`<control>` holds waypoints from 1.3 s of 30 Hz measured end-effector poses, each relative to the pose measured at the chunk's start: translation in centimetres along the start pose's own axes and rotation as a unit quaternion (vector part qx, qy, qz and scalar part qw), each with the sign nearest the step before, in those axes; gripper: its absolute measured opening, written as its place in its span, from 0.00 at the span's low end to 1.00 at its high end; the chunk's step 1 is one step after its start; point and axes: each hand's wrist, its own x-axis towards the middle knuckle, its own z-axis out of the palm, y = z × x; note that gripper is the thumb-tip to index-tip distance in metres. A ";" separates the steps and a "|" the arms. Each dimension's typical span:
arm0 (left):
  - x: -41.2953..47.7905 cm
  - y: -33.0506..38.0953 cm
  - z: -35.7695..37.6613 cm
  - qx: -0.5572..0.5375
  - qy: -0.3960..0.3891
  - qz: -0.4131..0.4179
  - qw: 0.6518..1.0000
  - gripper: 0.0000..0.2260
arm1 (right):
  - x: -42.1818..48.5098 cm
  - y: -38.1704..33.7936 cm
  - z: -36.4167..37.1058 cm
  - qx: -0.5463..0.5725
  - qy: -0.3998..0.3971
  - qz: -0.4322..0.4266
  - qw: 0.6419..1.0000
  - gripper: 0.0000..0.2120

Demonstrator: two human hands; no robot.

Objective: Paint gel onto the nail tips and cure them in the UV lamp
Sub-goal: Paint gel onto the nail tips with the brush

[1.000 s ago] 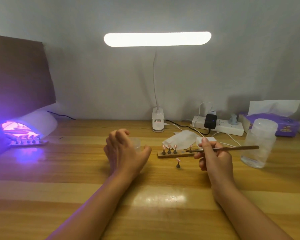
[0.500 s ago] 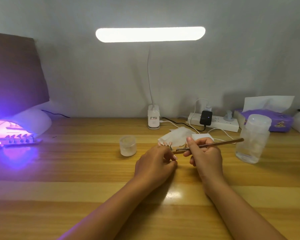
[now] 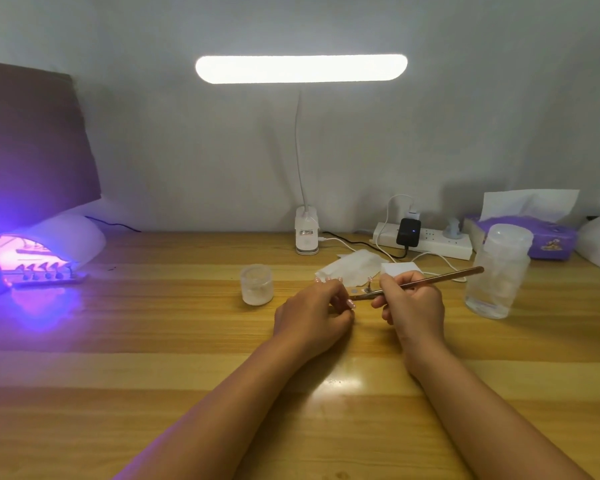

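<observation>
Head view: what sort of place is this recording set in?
Likely a home nail-art desk against a wall: a glowing UV lamp, a small jar, and a brush in the right hand.

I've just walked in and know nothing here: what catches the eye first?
The UV lamp at the far left, glowing violet over a strip of nail tips and tinting the table. Next, the bright bar of the desk lamp high at centre. Below it, the right hand holds a thin brush pointing at the curled left hand.

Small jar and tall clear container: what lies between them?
Head view: left hand, right hand gripping the brush, and the nail-tip strip.
</observation>
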 end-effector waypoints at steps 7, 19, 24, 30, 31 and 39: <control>-0.4 -0.1 0.5 0.011 0.025 0.020 0.999 0.05 | -0.2 0.0 -0.1 -0.012 0.002 0.002 1.000 0.08; -0.1 -0.3 0.5 -0.027 0.008 0.010 1.000 0.04 | -0.5 -0.2 -0.1 -0.037 -0.031 -0.019 0.999 0.07; -0.1 -0.4 0.4 -0.029 0.006 0.010 1.000 0.04 | -0.8 0.0 0.0 -0.081 -0.038 -0.047 0.995 0.08; -0.1 -0.4 0.3 -0.037 0.000 0.007 0.999 0.03 | -0.8 0.2 0.0 -0.131 -0.010 -0.064 0.989 0.08; -0.1 -0.4 0.4 -0.040 0.000 0.007 0.999 0.03 | -0.8 0.2 -0.1 -0.140 -0.003 -0.064 0.988 0.08; -0.1 -0.4 0.3 -0.049 0.001 0.005 0.999 0.03 | -0.6 0.2 -0.1 -0.094 0.015 -0.056 0.994 0.08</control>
